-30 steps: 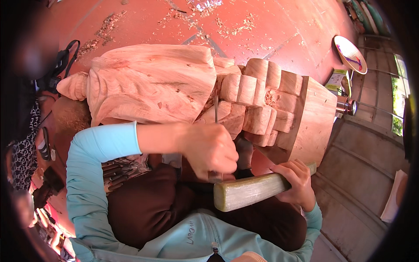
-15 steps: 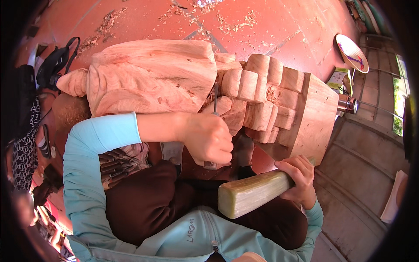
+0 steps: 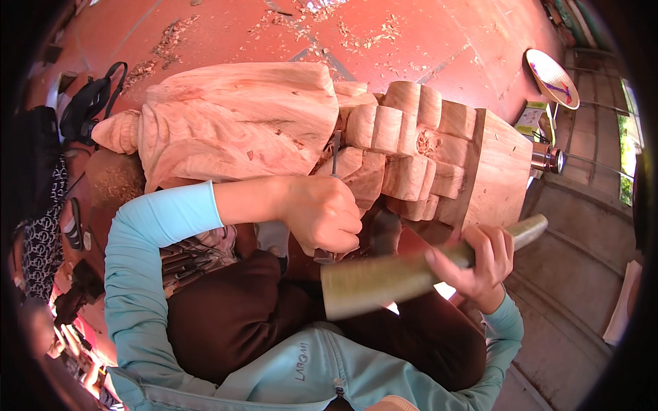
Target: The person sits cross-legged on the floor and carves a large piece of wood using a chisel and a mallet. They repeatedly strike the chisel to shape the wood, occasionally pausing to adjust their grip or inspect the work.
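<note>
A large pale wooden carving point(image 3: 233, 123) lies on its side across the view, with draped folds on the left and blocky, rounded shapes on the right. My left hand point(image 3: 323, 214) is wrapped round the handle of a chisel point(image 3: 336, 154). Its thin metal blade reaches into the gap beside the draped part, and the handle's butt pokes out below my fist. In my right hand point(image 3: 485, 266) is a squared wooden mallet point(image 3: 377, 282), gripped by its narrow handle. Motion blurs the mallet's thick end, which is close below the chisel's butt; I cannot tell if they touch.
Several carving tools point(image 3: 185, 267) lie by my knee on the left. Wood shavings point(image 3: 370, 34) litter the red tiled floor. A conical hat point(image 3: 552, 79) and a metal flask point(image 3: 548, 158) are at the right, beyond the carving's flat base. A black bag point(image 3: 89, 106) is at far left.
The mallet has swung, its thick end moving left and up toward the chisel's butt. My right hand has shifted slightly right and up. My left hand and the chisel have barely moved.
</note>
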### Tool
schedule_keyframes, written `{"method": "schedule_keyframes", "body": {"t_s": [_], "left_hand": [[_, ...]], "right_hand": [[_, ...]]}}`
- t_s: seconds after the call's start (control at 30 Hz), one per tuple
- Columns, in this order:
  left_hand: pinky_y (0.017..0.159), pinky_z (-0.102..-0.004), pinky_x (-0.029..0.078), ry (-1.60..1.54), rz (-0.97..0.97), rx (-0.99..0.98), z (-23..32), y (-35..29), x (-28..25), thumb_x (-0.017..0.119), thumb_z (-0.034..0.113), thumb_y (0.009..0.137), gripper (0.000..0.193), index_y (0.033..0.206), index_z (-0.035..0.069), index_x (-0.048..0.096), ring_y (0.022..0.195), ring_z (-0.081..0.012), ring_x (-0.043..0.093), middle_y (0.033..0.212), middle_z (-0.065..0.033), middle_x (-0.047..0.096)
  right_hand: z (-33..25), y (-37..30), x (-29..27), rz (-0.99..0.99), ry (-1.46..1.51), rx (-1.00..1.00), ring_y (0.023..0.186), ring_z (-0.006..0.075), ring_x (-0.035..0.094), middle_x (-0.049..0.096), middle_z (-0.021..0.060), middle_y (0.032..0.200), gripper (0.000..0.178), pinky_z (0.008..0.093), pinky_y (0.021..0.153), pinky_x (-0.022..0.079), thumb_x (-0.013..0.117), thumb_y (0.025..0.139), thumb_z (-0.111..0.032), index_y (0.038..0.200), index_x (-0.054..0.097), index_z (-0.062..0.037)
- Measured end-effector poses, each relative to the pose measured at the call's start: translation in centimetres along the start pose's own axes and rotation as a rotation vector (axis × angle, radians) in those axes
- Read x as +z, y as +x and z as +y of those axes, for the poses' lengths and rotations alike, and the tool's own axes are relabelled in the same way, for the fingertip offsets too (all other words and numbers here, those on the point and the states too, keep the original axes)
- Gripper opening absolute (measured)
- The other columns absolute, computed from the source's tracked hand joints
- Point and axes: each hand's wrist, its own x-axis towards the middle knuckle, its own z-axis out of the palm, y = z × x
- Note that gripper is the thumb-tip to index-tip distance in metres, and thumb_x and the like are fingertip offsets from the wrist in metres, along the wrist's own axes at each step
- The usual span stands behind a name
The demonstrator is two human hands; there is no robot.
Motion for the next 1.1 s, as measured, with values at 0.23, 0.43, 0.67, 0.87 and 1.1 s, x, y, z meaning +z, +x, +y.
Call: {"method": "schedule_keyframes", "body": {"t_s": [0.23, 0.43, 0.67, 0.87, 1.1], "left_hand": [[0.042, -0.029, 0.035, -0.011, -0.01, 0.011, -0.1, -0.2, 0.1, 0.066, 0.014, 0.068, 0.027, 0.054, 0.009, 0.044, 0.05, -0.0155, 0.046, 0.055, -0.0001, 0.04], [0.043, -0.0296, 0.035, -0.013, -0.031, 0.007, -0.2, -0.2, 0.2, 0.067, 0.014, 0.066, 0.022, 0.055, 0.008, 0.048, 0.052, -0.0159, 0.048, 0.056, -0.0003, 0.041], [0.044, -0.0291, 0.037, 0.017, -0.052, -0.002, -0.3, -0.1, 0.0, 0.066, 0.014, 0.063, 0.02, 0.056, 0.009, 0.048, 0.052, -0.016, 0.048, 0.056, 0.0, 0.041], [0.044, -0.03, 0.038, 0.023, -0.097, -0.018, -0.4, 0.0, 0.4, 0.066, 0.013, 0.062, 0.02, 0.055, 0.009, 0.048, 0.052, -0.0167, 0.048, 0.057, -0.0006, 0.042], [0.044, -0.0306, 0.038, 0.021, -0.076, -0.033, -0.5, 0.1, 0.3, 0.066, 0.014, 0.062, 0.02, 0.057, 0.008, 0.048, 0.052, -0.0168, 0.048, 0.057, -0.0007, 0.042]], "right_hand": [[0.7, -0.1, 0.3, 0.082, 0.015, -0.098, 0.064, 0.0187, 0.051, 0.051, 0.0015, 0.079, 0.066, 0.032, 0.055, 0.043, 0.068, 0.064, -0.007, 0.111, 0.053, -0.05], [1.0, -0.9, 0.6, 0.14, 0.179, -0.141, 0.066, 0.0209, 0.052, 0.054, 0.0038, 0.083, 0.066, 0.0335, 0.056, 0.045, 0.069, 0.066, -0.003, 0.11, 0.053, -0.0503], [0.7, -0.6, 0.9, 0.091, -0.036, -0.156, 0.066, 0.0182, 0.049, 0.05, 0.0014, 0.079, 0.046, 0.0309, 0.057, 0.044, 0.064, 0.078, -0.031, 0.115, 0.05, -0.0552], [0.8, -0.2, 1.1, 0.044, -0.094, -0.111, 0.067, 0.018, 0.05, 0.049, 0.0017, 0.078, 0.054, 0.0306, 0.056, 0.045, 0.066, 0.076, -0.025, 0.116, 0.047, -0.0561], [1.2, -0.1, 1.4, 0.088, -0.06, -0.134, 0.067, 0.0176, 0.05, 0.051, 0.0021, 0.077, 0.044, 0.0314, 0.056, 0.045, 0.065, 0.076, -0.03, 0.11, 0.053, -0.0546]]}}
